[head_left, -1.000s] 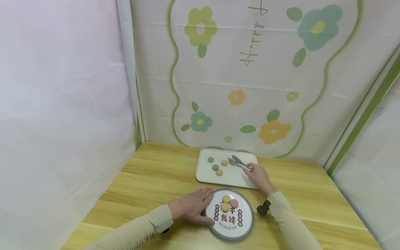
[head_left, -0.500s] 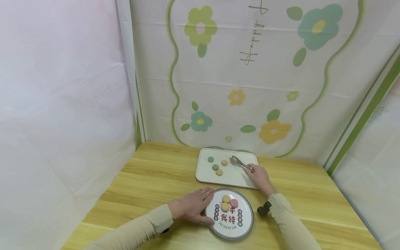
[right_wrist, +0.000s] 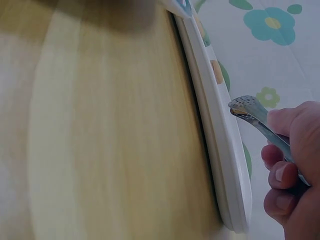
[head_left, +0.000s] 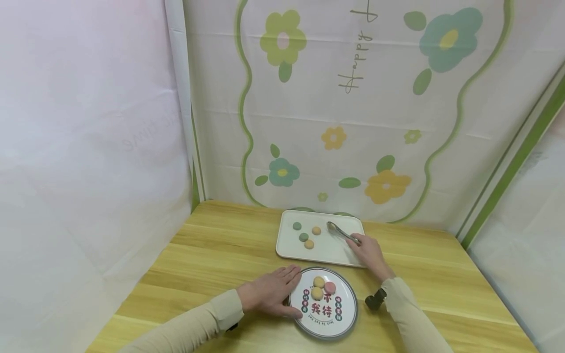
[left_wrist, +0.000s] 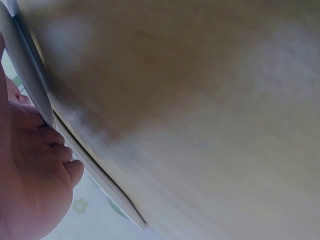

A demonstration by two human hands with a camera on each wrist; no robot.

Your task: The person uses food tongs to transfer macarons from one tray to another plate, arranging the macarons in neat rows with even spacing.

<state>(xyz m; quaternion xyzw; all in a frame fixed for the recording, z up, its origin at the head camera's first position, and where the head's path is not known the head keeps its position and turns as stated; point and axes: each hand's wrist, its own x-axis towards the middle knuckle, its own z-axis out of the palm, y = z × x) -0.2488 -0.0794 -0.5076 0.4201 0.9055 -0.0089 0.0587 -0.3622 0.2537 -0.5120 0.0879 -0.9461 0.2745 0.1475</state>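
Observation:
My right hand (head_left: 370,252) grips the handle of metal tongs (head_left: 341,231) over the right part of a white rectangular tray (head_left: 326,252); the tongs' tips are closed and hold nothing. In the right wrist view the tongs (right_wrist: 257,120) show above the tray's edge (right_wrist: 220,150), with my fingers (right_wrist: 280,172) curled round the handle. On the tray lie two green balls (head_left: 297,226) and two tan balls (head_left: 316,230). My left hand (head_left: 269,293) lies flat on the table, fingers touching the left rim of a round printed plate (head_left: 346,318). That plate bears two yellow balls (head_left: 319,282) and a pink one (head_left: 330,288).
The wooden table (head_left: 212,255) is boxed in by a flowered cloth backdrop (head_left: 353,122) behind and pale sheets at both sides. A small black wrist camera (head_left: 375,299) sits by my right sleeve. The left wrist view shows only blurred table and the plate's rim (left_wrist: 35,90).
The tongs' tips have closed and swung slightly right and back from the tan ball. My right hand has shifted a little to the right. The left hand has stayed put.

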